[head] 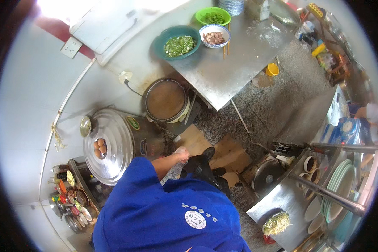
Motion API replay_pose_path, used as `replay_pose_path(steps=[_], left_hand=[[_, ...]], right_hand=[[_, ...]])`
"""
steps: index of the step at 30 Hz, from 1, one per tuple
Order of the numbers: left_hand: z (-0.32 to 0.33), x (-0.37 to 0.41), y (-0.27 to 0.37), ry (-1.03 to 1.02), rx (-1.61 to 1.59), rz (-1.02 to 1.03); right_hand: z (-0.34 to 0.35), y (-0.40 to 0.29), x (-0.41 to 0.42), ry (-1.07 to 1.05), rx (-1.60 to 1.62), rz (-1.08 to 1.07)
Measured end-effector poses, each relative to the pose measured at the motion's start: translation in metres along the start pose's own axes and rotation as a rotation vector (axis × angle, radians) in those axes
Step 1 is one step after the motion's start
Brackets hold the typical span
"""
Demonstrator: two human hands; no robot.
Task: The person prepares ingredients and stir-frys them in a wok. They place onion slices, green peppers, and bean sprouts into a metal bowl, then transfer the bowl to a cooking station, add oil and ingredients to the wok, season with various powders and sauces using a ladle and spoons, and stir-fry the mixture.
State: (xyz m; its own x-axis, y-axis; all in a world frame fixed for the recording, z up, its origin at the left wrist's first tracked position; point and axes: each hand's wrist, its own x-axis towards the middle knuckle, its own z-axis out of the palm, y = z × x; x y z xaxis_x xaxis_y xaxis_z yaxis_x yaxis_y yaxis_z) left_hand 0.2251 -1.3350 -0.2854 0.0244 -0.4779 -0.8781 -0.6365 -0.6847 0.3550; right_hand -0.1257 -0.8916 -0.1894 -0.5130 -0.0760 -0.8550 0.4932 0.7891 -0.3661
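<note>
My left hand (182,154) hangs low in front of my blue shirt, above the cardboard sheets (193,140) on the floor. Its fingers look curled, but the inside of the hand is hidden. My right hand is out of view. Nearest on the left stands a large steel drum-shaped pot with a round metal lid (118,148); several brown eggs (100,148) rest in a small dish on it. Beyond it is a round electric pot (165,99) with a brown surface inside its rim. My dark shoe (209,152) is on the cardboard.
Ahead, a steel table (220,75) bears a teal basin (159,41) of chopped greens, a green basin (198,14) and a bowl of cut meat (214,38). Seasoning containers (74,201) crowd the lower left. A steel counter (264,203) at right holds bean sprouts (276,223) and stacked plates (340,189).
</note>
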Motion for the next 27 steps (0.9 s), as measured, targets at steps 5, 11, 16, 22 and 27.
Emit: replay_pose_path(steps=[5,11,16,22,27], left_hand=[[-0.003,0.008,-0.004,0.057,0.137,0.051],[0.025,0.058,-0.004,-0.158,-0.347,0.06],[0.043,0.013,0.063,-0.173,-0.162,0.116],[0.093,-0.022,0.087,-0.25,-0.005,0.19],[0.129,-0.086,0.121,-0.203,0.236,0.381]], right_hand=[[-0.008,0.019,-0.002,0.019,0.073,-0.026],[-0.028,0.075,0.03,-0.09,0.405,-0.094],[-0.007,0.078,0.047,0.014,0.447,-0.072],[0.003,0.074,0.038,0.081,0.492,0.015],[-0.004,0.084,0.021,0.13,0.546,0.068]])
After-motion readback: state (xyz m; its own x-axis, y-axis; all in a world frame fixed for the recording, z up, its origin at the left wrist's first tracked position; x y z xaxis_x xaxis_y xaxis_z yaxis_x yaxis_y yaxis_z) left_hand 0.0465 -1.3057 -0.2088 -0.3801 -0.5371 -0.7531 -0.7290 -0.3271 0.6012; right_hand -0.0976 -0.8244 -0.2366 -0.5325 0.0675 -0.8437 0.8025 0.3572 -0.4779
